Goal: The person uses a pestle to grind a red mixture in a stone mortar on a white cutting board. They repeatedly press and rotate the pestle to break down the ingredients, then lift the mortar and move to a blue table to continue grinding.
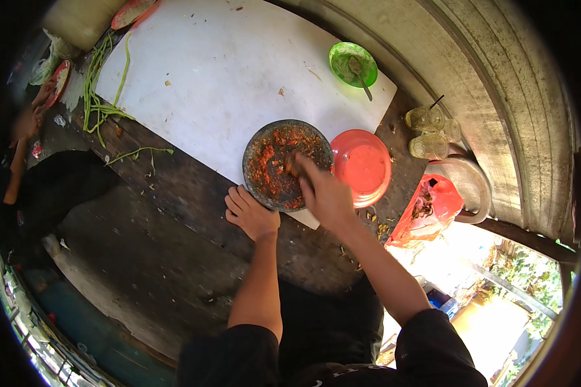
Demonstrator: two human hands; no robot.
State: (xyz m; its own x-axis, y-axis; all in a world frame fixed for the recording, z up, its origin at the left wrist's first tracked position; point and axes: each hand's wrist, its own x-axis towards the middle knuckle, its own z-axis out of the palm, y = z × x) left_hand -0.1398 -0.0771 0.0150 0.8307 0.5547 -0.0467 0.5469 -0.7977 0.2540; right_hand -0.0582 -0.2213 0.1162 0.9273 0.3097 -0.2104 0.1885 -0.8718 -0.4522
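Observation:
A round dark stone mortar (pixel 271 191) sits in front of me at the near edge of a white board, with coarse red chili paste (pixel 267 156) spread over its inside. My left hand (pixel 252 213) holds the mortar's near left side, its thumb hidden. Blurred by motion, my right hand (pixel 327 196) is closed around a brown pestle (pixel 293 164) over the paste; most of the pestle is covered by the fingers. Just right of the mortar lies an upside-down red plastic bowl (pixel 365 167).
A green bowl (pixel 341 60) with a spoon (pixel 360 77) stands far right. Glass mugs (pixel 428 146) and a red plastic bag (pixel 440 217) line the right side. Long green beans (pixel 94 87) lie left on the dark wooden surface (pixel 174 242). Another person's hand (pixel 43 94) holds a red plate (pixel 60 80).

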